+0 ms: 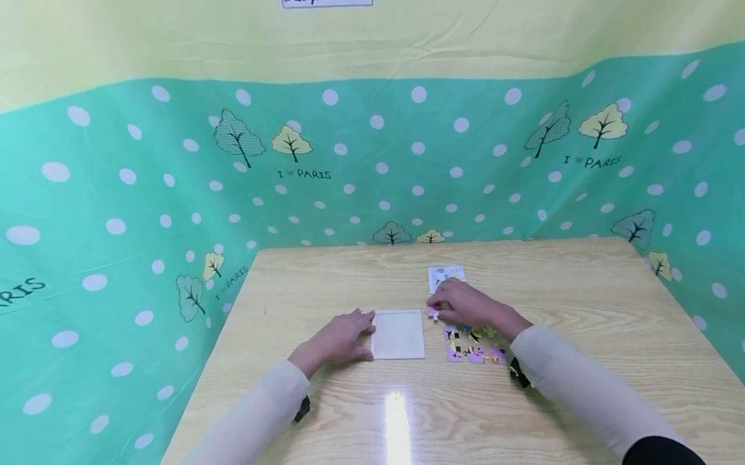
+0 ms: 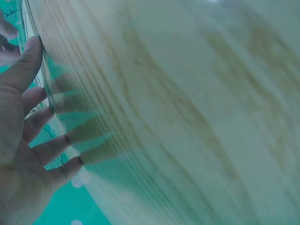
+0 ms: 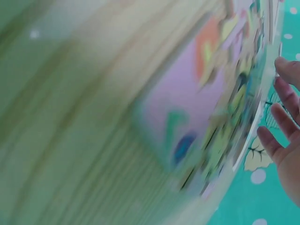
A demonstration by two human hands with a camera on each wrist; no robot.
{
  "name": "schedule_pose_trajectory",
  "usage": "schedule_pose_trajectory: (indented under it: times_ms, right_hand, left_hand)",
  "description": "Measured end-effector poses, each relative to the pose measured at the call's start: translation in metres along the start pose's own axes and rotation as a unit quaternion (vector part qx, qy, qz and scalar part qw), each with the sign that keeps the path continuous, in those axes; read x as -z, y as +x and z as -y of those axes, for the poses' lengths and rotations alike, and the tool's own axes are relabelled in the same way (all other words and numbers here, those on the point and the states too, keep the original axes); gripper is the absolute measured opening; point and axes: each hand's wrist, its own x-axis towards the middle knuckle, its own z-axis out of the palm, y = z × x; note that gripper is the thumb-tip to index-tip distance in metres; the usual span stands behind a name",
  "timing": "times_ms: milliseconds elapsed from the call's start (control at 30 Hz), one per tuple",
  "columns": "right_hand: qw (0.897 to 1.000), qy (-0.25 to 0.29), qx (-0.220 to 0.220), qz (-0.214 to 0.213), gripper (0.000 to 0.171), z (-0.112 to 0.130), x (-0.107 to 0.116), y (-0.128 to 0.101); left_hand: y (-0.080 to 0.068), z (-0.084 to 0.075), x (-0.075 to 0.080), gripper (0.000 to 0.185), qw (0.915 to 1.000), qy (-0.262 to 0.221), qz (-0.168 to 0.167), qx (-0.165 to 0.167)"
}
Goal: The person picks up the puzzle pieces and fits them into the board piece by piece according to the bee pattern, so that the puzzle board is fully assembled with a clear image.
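The left hand (image 1: 338, 338) lies flat on the wooden table (image 1: 597, 307), its fingers straight and a little apart, their tips touching the left edge of a pale blank tray (image 1: 398, 334). The left wrist view shows the same fingers (image 2: 51, 148) spread out against the tabletop — nothing curled round anything.

The right hand (image 1: 470, 303) is on the far side of the tray, just beyond its upper right corner. Its fingers are bent downward over a small pinkish puzzle piece (image 1: 434, 315) that sits at the fingertips; whether they actually pinch it cannot be told from the head view. In the right wrist view the picture is blurred, and the fingers (image 3: 287, 123) look loosely apart.

Just behind the fingers, toward the wall, lies a small printed card (image 1: 445, 277). Below the palm and wrist, a heap of loose coloured puzzle pieces (image 1: 473, 344) is spread just beside the tray's right edge.
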Motion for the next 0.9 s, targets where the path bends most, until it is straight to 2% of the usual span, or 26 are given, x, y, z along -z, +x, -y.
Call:
schedule_pose_trajectory:
  times_ms: [200, 567, 900]
  right_hand:
    - [1.0, 0.022, -0.005, 0.006, 0.032, 0.016, -0.009, 0.017]
    - [1.0, 0.023, 0.009, -0.002, 0.027, 0.052, -0.019, 0.049]
    - [1.0, -0.017, 0.016, -0.011, 0.024, 0.072, -0.032, 0.067]
  left_hand:
    - [-0.001, 0.001, -0.004, 0.066, 1.0, -0.009, 0.002, 0.002]
    - [0.002, 0.0, 0.001, 0.065, 0.9999, -0.006, 0.013, 0.006]
    - [0.0, 0.0, 0.001, 0.064, 0.9998, -0.008, 0.013, 0.011]
